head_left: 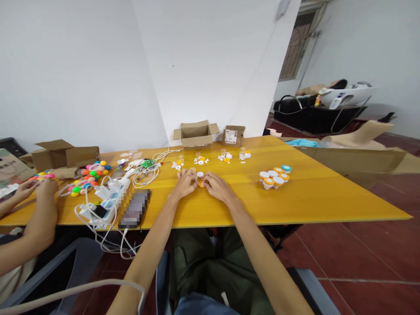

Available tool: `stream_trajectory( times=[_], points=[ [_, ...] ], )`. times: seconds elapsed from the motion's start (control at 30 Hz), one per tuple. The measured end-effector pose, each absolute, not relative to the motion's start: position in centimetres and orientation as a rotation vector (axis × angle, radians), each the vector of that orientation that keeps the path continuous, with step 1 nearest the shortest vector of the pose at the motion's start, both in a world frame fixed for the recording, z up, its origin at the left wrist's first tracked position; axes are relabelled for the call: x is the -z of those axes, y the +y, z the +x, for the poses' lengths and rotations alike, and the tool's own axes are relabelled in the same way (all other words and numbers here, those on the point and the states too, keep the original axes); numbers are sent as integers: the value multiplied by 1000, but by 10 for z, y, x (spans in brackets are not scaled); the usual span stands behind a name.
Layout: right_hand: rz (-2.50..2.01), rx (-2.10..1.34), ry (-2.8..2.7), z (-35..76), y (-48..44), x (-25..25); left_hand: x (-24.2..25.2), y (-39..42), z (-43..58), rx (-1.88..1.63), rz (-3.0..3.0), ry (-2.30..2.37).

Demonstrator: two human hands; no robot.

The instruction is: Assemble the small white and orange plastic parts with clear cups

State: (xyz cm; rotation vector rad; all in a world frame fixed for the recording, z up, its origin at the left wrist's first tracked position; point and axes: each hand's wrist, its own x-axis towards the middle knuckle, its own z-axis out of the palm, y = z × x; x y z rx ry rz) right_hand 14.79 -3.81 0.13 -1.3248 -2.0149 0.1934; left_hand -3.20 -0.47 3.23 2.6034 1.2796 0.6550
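Note:
My left hand is over the table with its fingers closed in a pinch; what lies in them is too small to tell. Opposite it, my right hand has its fingertips pressed together beside an orange round lid, and I cannot tell whether it grips the lid. A white round lid lies just beyond the fingertips, between both hands. Farther back are small groups of parts: white discs, orange lids, small white pieces and clear cups. Right of my hands stands a cluster of lidded clear containers in white, orange and teal.
An open cardboard box and a smaller box stand against the wall. To the left are a phone, a power strip with tangled cables, and colourful balls. A co-worker's hands work at far left.

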Motion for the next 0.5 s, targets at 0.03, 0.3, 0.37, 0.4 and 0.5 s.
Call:
stream_trajectory(
  times=[0.03,0.3,0.37,0.4,0.5],
  points=[
    [-1329,-194,-2016,148,-38,-1,-31,-4,-32,-652,2612,1291],
    [-1340,-231,-2026,147,-40,-5,-31,-3,-34,-662,2641,1361],
    [-1335,-229,-2023,147,-41,-6,-32,-4,-34,-667,2627,1385],
    [-1327,-227,-2024,147,-41,-6,-32,-4,-34,-670,2621,1396],
    [-1303,-228,-2033,147,-42,-7,-33,-5,-33,-684,2625,1410]
  ],
)
